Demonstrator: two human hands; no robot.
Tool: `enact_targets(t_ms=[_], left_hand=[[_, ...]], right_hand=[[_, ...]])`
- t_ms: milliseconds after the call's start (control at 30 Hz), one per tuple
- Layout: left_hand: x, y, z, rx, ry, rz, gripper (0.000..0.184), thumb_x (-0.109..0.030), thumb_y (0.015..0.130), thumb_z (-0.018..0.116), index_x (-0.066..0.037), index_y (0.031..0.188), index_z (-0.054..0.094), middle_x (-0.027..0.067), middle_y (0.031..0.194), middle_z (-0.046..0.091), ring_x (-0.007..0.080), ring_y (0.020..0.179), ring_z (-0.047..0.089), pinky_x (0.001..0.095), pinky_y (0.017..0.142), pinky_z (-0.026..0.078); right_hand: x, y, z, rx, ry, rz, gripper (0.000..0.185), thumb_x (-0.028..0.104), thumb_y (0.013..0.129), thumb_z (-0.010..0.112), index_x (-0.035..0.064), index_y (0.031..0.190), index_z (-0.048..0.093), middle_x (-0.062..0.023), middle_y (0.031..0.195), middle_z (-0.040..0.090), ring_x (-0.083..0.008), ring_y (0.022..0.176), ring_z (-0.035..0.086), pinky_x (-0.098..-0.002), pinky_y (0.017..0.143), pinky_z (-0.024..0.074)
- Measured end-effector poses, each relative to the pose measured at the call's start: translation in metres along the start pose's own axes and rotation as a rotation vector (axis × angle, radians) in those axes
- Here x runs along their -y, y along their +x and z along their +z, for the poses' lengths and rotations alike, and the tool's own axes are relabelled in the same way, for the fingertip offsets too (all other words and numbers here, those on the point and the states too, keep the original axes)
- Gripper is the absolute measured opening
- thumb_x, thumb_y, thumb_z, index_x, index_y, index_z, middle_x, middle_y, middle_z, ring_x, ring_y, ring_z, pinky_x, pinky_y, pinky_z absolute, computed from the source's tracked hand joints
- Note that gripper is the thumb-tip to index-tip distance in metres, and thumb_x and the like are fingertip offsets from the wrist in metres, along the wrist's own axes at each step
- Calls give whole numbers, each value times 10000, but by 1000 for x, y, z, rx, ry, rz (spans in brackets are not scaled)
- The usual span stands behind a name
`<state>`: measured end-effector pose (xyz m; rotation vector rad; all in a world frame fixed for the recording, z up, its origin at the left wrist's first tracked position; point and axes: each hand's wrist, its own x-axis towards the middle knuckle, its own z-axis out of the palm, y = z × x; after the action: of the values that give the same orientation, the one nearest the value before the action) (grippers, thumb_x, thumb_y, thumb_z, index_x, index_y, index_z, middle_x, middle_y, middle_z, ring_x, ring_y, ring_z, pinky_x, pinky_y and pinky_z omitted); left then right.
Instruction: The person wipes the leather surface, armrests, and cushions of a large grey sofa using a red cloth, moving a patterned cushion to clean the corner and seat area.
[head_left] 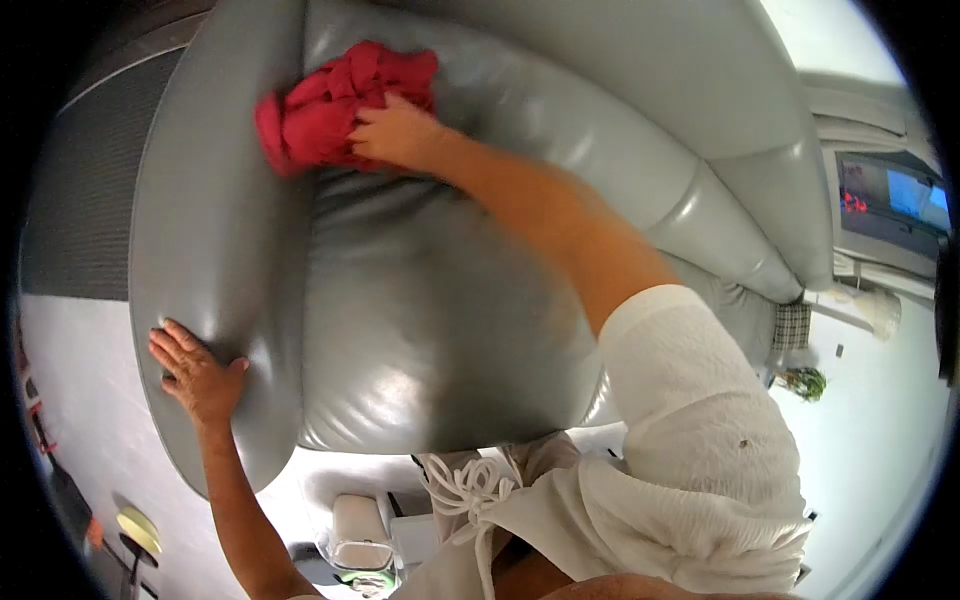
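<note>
A bunched red cloth [335, 105] lies at the back corner of the grey leather sofa [420, 320], where the seat meets the armrest and backrest. My right hand [395, 135] is on the cloth's right part, its fingers curled into the folds; it looks slightly blurred. Across the sofa's rounded armrest [225, 200], near the front end, my left hand [205, 380] rests flat with spread fingers and holds nothing. The cloth covers part of the armrest's inner side, and its underside is hidden.
Below the sofa's front edge stands a pale bin [360, 530]. A yellow round object [140, 530] and a dark-handled tool are on the floor at the lower left. At right are a checked cushion [793, 327], a plant [803, 383] and a window or screen [890, 200].
</note>
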<state>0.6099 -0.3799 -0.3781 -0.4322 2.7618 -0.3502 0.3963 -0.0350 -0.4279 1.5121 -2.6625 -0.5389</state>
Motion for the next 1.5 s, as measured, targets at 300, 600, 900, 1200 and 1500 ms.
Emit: enact_targets(t_ms=[300, 600, 900, 1200, 1500], left_hand=[[11, -2, 8, -80, -53, 34, 1217, -338, 585, 828, -42, 1455, 30, 251, 1494, 101, 372, 1396, 117, 576, 1005, 331], [40, 7, 31, -95, -113, 115, 1222, -290, 569, 838, -27, 1448, 31, 289, 1475, 106, 408, 1379, 129, 462, 1103, 257], [83, 31, 63, -149, -80, 273, 1147, -282, 639, 797, 17, 1430, 22, 343, 1444, 103, 445, 1363, 109, 470, 1124, 173], [45, 17, 42, -107, -64, 82, 1131, -243, 624, 806, -25, 1449, 64, 264, 1485, 112, 389, 1387, 115, 473, 1096, 255], [11, 2, 11, -86, -25, 29, 1148, -262, 592, 846, 24, 1426, 109, 269, 1467, 165, 395, 1372, 172, 629, 963, 357]], right_hand=[[-92, -265, 15, 214, -34, 470, 345, 171, 800, 527, 276, 1118, 608, 14, 990, 633, -252, 1015, 528, -472, 799, 444], [-92, -433, 55, 412, -112, 888, 233, 154, 771, 551, 220, 978, 636, -78, 810, 647, -306, 829, 621, -458, 713, 483], [-90, -518, 93, 210, -24, 1270, 307, 134, 681, 647, 106, 981, 588, -167, 930, 605, -397, 886, 579, -458, 835, 471], [-35, -464, 96, -65, 60, 1740, 459, 190, 653, 657, 116, 1092, 543, -222, 1048, 503, -447, 948, 517, -497, 814, 447], [92, -119, 43, -204, 741, 859, 498, 96, 691, 643, 142, 1169, 511, -193, 1092, 526, -392, 937, 581, -481, 800, 490]])
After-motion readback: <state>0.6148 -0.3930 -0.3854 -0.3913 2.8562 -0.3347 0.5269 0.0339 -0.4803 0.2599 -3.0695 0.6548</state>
